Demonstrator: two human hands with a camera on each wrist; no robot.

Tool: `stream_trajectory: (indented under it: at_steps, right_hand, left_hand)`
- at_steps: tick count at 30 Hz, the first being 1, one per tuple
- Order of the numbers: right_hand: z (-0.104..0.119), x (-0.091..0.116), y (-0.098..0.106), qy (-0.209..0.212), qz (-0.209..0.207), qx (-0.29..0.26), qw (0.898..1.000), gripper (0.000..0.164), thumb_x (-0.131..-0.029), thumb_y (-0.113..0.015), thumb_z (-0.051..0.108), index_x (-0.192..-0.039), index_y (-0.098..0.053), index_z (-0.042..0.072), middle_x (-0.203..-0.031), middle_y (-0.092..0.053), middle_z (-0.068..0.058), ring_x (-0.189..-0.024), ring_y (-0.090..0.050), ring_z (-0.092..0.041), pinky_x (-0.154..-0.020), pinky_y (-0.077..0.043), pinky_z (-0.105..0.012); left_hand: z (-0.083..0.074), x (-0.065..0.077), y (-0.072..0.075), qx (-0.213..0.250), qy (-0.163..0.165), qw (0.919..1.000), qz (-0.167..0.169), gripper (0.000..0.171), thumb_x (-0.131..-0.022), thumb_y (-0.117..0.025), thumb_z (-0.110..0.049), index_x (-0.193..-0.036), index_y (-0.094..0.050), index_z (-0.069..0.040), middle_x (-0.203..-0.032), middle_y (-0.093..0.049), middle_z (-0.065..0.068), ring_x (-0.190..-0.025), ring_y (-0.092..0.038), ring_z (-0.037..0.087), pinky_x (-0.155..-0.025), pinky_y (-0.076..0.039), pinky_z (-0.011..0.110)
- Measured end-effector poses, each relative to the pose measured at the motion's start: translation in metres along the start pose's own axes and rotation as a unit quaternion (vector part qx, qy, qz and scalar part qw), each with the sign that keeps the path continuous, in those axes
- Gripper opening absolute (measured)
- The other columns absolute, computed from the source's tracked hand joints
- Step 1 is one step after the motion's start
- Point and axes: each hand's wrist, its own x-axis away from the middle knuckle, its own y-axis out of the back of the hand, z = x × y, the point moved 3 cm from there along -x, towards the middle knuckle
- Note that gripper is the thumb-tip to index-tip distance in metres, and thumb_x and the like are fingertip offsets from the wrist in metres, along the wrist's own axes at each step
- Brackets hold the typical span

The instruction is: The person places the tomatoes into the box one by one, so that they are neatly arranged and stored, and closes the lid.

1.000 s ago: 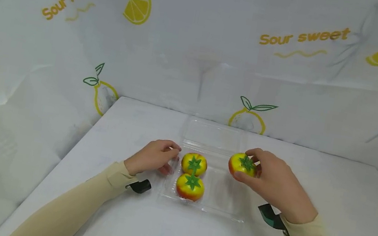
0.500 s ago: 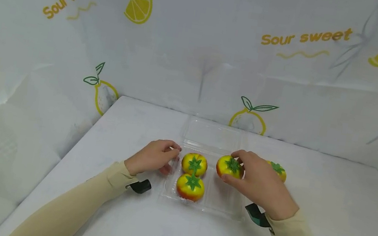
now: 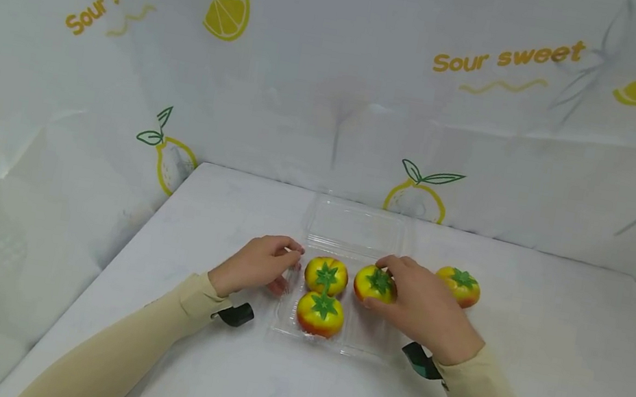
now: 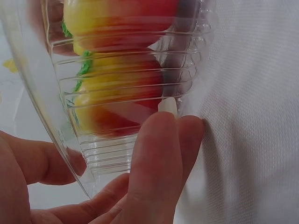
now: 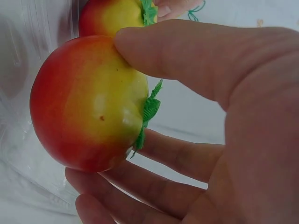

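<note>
A clear plastic clamshell box (image 3: 326, 344) lies with its lid (image 3: 359, 224) folded back. Two artificial tomatoes, yellow-red with green fabric leaves, sit in its left half, a rear one (image 3: 326, 275) and a front one (image 3: 320, 315). My left hand (image 3: 260, 262) holds the box's left side; in the left wrist view its thumb and fingers (image 4: 156, 154) lie either side of the wall. My right hand (image 3: 426, 306) grips a third tomato (image 3: 370, 283) within the box's right half. The right wrist view shows thumb and fingertips around that tomato (image 5: 88, 107).
Another tomato (image 3: 459, 287) lies on the white-covered table (image 3: 550, 346) just beyond my right hand. A white sheet printed with lemons (image 3: 337, 76) hangs behind the table and along its left side.
My right hand has carried its tomato leftward and a little nearer, into the box's right half. The tomato behind that hand has come into view. The left hand stays in place.
</note>
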Motion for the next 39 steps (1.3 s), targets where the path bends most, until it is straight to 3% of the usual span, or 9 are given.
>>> stream_trajectory:
  at_steps: [32, 39]
  right_hand:
    - [0.002, -0.006, -0.012, -0.021, 0.025, -0.011, 0.999, 0.057, -0.090, -0.089, 0.036, -0.137, -0.067, 0.013, -0.126, -0.068, -0.010, -0.103, -0.066, -0.025, -0.095, -0.064, -0.049]
    - [0.002, -0.006, -0.012, -0.027, 0.026, -0.013, 0.999, 0.060, -0.088, -0.090, 0.036, -0.139, -0.066, 0.012, -0.132, -0.068, -0.013, -0.110, -0.067, -0.028, -0.099, -0.064, -0.052]
  left_hand:
    - [-0.002, 0.001, 0.000, 0.002, -0.001, 1.0000, -0.004, 0.038, -0.112, -0.057, -0.033, -0.139, -0.068, -0.009, -0.117, -0.077, 0.012, -0.069, -0.077, 0.021, -0.069, -0.068, 0.035]
    - [0.000, 0.000, 0.000, 0.002, 0.001, 1.0000, -0.001, 0.039, -0.111, -0.057, -0.035, -0.139, -0.068, -0.010, -0.117, -0.077, 0.012, -0.070, -0.078, 0.020, -0.069, -0.068, 0.034]
